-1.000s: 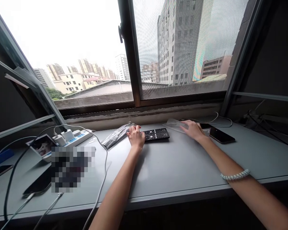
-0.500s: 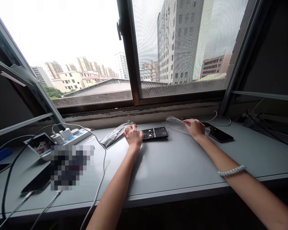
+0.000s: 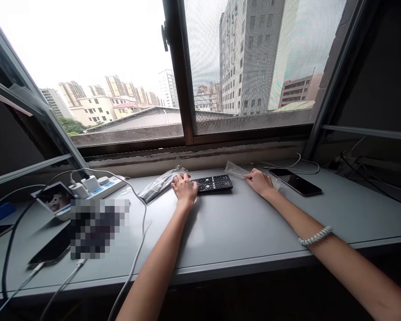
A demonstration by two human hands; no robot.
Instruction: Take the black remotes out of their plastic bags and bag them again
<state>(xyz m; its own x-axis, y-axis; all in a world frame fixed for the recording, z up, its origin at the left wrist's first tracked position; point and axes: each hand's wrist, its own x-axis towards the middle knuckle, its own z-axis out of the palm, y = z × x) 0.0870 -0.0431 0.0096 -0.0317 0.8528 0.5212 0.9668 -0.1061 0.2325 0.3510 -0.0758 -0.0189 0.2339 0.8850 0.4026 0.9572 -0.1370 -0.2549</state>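
My left hand is closed over the left end of a black remote control, which lies buttons-up on the desk. That end of it is hidden under my fingers and thumb. Just left of this hand is a clear plastic bag with something dark in it. My right hand, with a coiled band on its wrist, pinches a thin clear plastic sleeve. Part of the sleeve sticks out left of the fingers, and a bit shows behind the palm.
A black phone lies right of my right hand, with a white cable behind it. On the left are a power strip with plugs, a small picture, a charging phone and loose cables. The window stands behind the desk.
My right hand has moved left and slightly down toward the remote control, with the plastic sleeve in its fingers. The left hand stays at the remote control's end.
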